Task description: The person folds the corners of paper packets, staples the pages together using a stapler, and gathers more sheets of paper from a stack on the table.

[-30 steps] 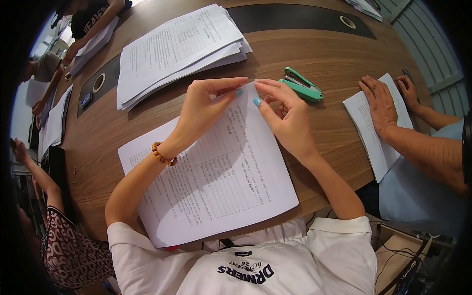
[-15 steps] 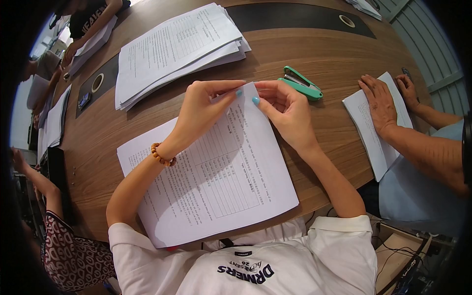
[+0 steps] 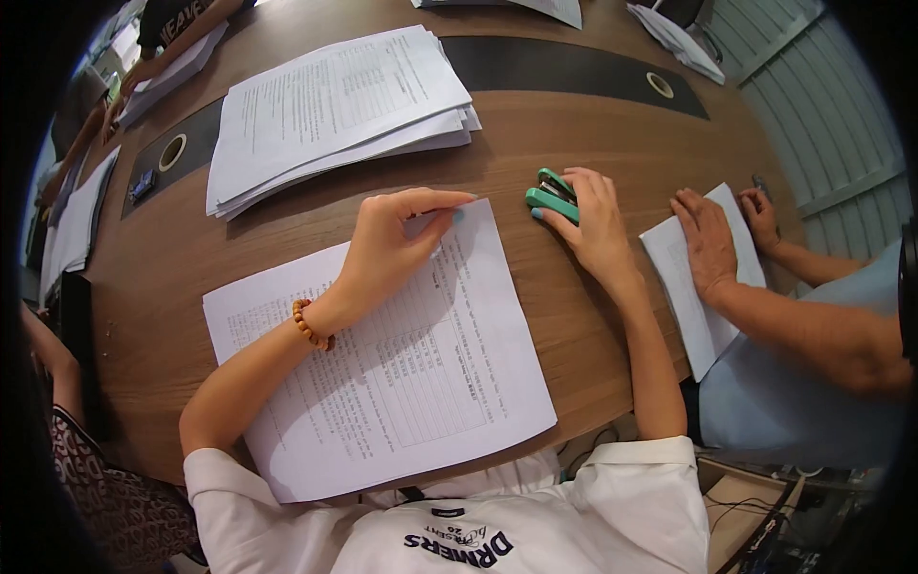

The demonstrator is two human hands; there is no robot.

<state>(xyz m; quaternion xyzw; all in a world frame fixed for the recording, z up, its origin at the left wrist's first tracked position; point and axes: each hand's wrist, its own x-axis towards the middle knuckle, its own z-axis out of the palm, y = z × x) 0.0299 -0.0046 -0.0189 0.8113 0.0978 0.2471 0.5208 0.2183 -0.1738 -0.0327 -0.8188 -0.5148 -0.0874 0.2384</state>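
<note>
Printed page [image 3: 421,368]: lies aslant on the table before me, face up, its lower edge running close along the table's near edge; how many sheets lie beneath, I cannot tell. Left hand [image 3: 394,247]: thumb and forefinger narrowed to a pinch on the page's far corner; bead bracelet [image 3: 314,327] at that wrist, forearm across the page's left part. Right hand [image 3: 598,228]: curled about the green stapler [image 3: 548,200], thumb along its near side, fingers over the other; the stapler's two arms stand parted, its ends pointing toward the pinched corner, near but not touching.

Edges and room: a band of wood runs between the page's right edge and my right forearm; another, narrower, between the page's far edge and the tall paper stack [image 3: 339,110], whose sheets are fanned unevenly at the right; to the right, just past my forearm, a co-worker's hand [image 3: 706,247] rests flat on a sheaf [image 3: 690,311].

Surface: brown wood-grain table [image 3: 559,320]; dark inlay [image 3: 574,69] across its far part, with a ring-rimmed hole [image 3: 660,85]; room: grey slatted panel [image 3: 824,115] at right; a patterned garment [image 3: 120,507] at lower left; cables [image 3: 751,504] below the table at right.
</note>
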